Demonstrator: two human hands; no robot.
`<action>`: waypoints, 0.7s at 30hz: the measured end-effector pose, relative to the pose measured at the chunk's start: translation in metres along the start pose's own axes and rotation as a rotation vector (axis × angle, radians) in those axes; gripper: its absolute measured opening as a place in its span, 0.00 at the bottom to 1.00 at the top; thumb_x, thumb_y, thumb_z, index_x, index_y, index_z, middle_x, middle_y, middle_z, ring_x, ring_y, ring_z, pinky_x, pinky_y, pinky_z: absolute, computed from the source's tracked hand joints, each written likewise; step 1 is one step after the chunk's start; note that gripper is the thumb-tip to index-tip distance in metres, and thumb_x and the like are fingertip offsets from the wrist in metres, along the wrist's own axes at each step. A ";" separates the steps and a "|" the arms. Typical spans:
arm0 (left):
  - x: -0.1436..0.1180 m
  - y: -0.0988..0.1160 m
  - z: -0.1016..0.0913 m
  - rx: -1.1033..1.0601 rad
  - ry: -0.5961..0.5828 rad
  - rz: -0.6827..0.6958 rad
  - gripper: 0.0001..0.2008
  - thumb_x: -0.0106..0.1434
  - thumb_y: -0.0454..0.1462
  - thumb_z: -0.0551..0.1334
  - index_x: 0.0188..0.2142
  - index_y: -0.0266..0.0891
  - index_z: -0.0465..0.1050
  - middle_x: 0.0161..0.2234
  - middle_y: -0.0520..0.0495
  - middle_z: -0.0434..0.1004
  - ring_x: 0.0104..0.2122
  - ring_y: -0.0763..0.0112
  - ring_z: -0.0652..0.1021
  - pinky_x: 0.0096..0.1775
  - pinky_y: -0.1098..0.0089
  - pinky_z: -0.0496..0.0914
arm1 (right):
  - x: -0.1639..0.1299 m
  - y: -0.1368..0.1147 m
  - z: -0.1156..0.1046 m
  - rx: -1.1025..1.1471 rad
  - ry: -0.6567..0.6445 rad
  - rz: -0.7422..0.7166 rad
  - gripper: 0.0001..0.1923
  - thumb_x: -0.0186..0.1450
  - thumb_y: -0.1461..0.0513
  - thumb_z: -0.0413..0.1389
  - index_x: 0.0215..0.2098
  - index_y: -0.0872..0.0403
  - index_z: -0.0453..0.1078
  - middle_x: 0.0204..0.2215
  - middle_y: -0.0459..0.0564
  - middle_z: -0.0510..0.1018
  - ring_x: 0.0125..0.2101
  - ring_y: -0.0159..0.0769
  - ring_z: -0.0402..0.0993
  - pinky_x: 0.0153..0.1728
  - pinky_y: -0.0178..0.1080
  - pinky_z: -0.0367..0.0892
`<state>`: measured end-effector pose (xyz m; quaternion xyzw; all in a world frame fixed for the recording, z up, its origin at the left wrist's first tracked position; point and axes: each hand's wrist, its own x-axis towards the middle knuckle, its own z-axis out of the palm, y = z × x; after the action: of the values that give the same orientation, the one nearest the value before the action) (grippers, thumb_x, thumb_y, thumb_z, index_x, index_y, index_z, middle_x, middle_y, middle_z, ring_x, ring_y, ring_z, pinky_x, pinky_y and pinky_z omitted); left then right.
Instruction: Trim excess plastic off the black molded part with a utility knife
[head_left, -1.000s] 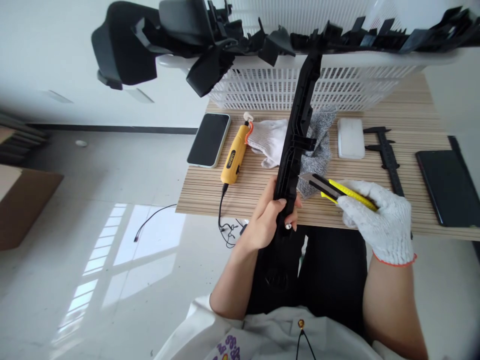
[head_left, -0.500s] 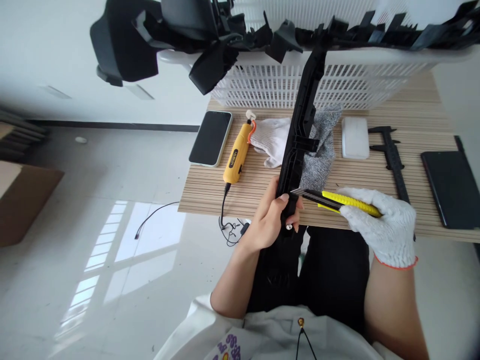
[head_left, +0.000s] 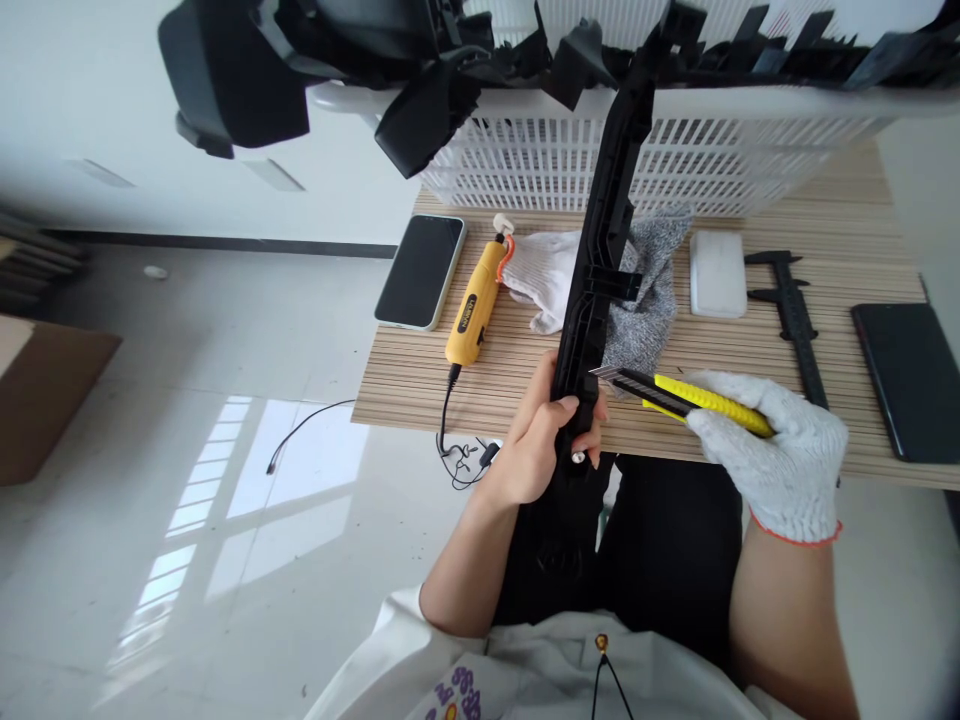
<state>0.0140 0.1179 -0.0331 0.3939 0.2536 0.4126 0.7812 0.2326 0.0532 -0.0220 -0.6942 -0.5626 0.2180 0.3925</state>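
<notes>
Over the desk [head_left: 405, 385], mid-frame, we have a long black part [head_left: 602, 240] slanting from upper centre down to lower centre, its top leaning right. Our bare left hand [head_left: 536, 450], the nearer one, is wrapped around its lower stretch, while our gloved right hand [head_left: 776, 455], lower right, grips a yellow knife [head_left: 716, 405]. It points left across the part's long axis, blade [head_left: 611, 374] at the right edge; we cannot tell whether they touch.

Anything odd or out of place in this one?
The gloving is uneven: the right hand, holding the yellow knife, wears a glove, while the left hand, gripping the black part near the blade, is bare. A loose glove lies beside the yellow tool.
</notes>
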 end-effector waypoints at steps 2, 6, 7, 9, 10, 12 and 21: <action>0.000 0.001 0.001 0.011 0.012 -0.013 0.08 0.70 0.40 0.54 0.47 0.42 0.60 0.33 0.54 0.69 0.20 0.82 0.65 0.23 0.74 0.69 | 0.002 -0.003 0.000 -0.048 -0.019 -0.035 0.18 0.60 0.52 0.67 0.48 0.41 0.78 0.42 0.46 0.84 0.43 0.49 0.82 0.45 0.53 0.78; 0.000 0.001 0.002 0.014 0.004 -0.012 0.07 0.72 0.40 0.53 0.47 0.42 0.60 0.32 0.54 0.69 0.20 0.82 0.65 0.24 0.74 0.69 | 0.005 -0.006 0.001 -0.100 -0.007 -0.056 0.19 0.59 0.51 0.67 0.48 0.41 0.78 0.43 0.46 0.84 0.44 0.49 0.82 0.46 0.52 0.78; 0.000 0.001 0.001 0.009 -0.008 -0.014 0.06 0.71 0.39 0.53 0.46 0.42 0.60 0.33 0.54 0.69 0.20 0.82 0.65 0.24 0.74 0.70 | 0.005 -0.006 0.002 -0.103 0.030 -0.051 0.19 0.59 0.51 0.68 0.48 0.41 0.78 0.44 0.46 0.84 0.45 0.49 0.82 0.48 0.53 0.78; 0.001 0.000 0.000 -0.003 -0.027 -0.025 0.06 0.70 0.38 0.53 0.46 0.42 0.60 0.33 0.54 0.69 0.20 0.82 0.65 0.24 0.74 0.70 | 0.005 -0.006 0.004 -0.095 0.047 -0.039 0.20 0.58 0.51 0.68 0.49 0.42 0.78 0.44 0.45 0.84 0.45 0.48 0.82 0.48 0.53 0.78; 0.001 0.000 -0.001 -0.008 -0.031 -0.029 0.07 0.69 0.37 0.53 0.46 0.42 0.60 0.33 0.54 0.69 0.20 0.82 0.65 0.24 0.74 0.69 | 0.006 -0.006 0.005 -0.085 0.024 -0.032 0.21 0.57 0.52 0.69 0.48 0.42 0.78 0.44 0.45 0.84 0.45 0.48 0.82 0.47 0.53 0.78; 0.001 -0.001 -0.002 -0.011 -0.033 -0.036 0.08 0.67 0.36 0.53 0.46 0.42 0.60 0.34 0.53 0.70 0.20 0.81 0.65 0.24 0.73 0.69 | 0.007 -0.007 0.006 -0.062 -0.007 -0.014 0.21 0.56 0.52 0.70 0.48 0.43 0.78 0.44 0.46 0.84 0.45 0.48 0.82 0.46 0.52 0.79; 0.002 0.000 -0.001 0.004 -0.043 -0.058 0.08 0.66 0.35 0.54 0.45 0.43 0.60 0.34 0.53 0.70 0.20 0.81 0.65 0.24 0.73 0.70 | 0.011 -0.006 0.009 0.105 0.133 0.111 0.20 0.55 0.52 0.71 0.46 0.41 0.79 0.43 0.45 0.84 0.41 0.46 0.82 0.42 0.52 0.80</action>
<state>0.0144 0.1197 -0.0337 0.3968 0.2489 0.3807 0.7973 0.2254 0.0671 -0.0204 -0.7157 -0.4838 0.2220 0.4521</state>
